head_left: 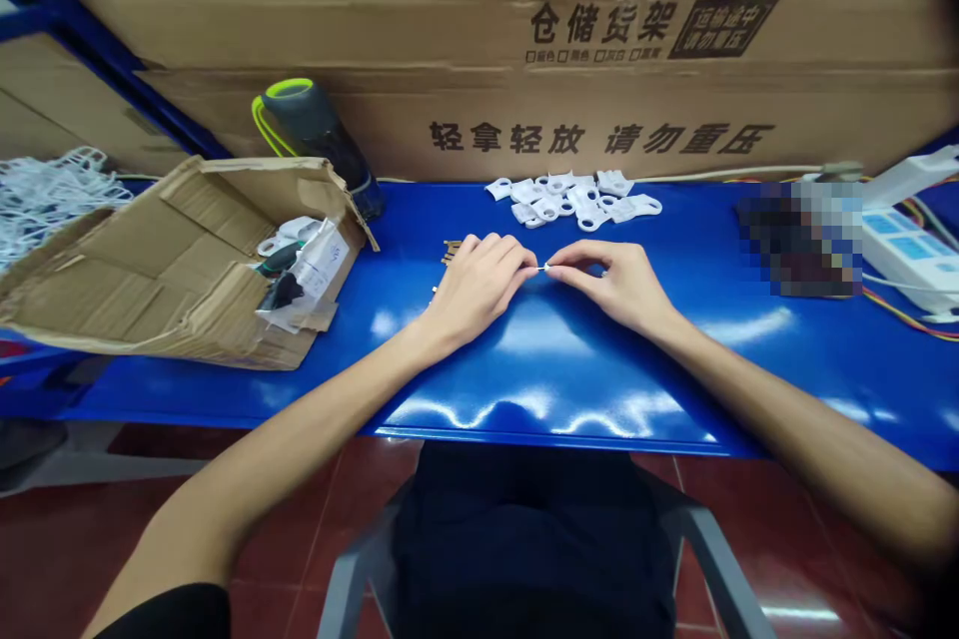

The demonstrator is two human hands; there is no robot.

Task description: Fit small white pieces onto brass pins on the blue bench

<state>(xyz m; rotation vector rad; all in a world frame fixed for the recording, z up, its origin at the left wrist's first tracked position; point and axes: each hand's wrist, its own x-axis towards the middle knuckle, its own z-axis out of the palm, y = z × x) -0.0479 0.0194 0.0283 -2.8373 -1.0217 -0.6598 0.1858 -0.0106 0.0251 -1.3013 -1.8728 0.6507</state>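
Over the middle of the blue table, my left hand (486,282) and my right hand (615,282) meet nearly fingertip to fingertip. Both are closed in a pinch. Between them shows a tiny thin white piece (544,268), too small to name; each hand grips one end. Just behind my left hand lie some small brass-coloured pieces (451,252), partly hidden by its fingers. Beyond both hands is a loose pile of white plastic parts with round holes (576,198).
An open cardboard box (150,260) holding white parts and a labelled bag stands left, with a dark bottle (319,135) behind it. White cords (60,195) lie far left. At right are a blurred dark object (801,245) and a white power strip (910,245) with wires.
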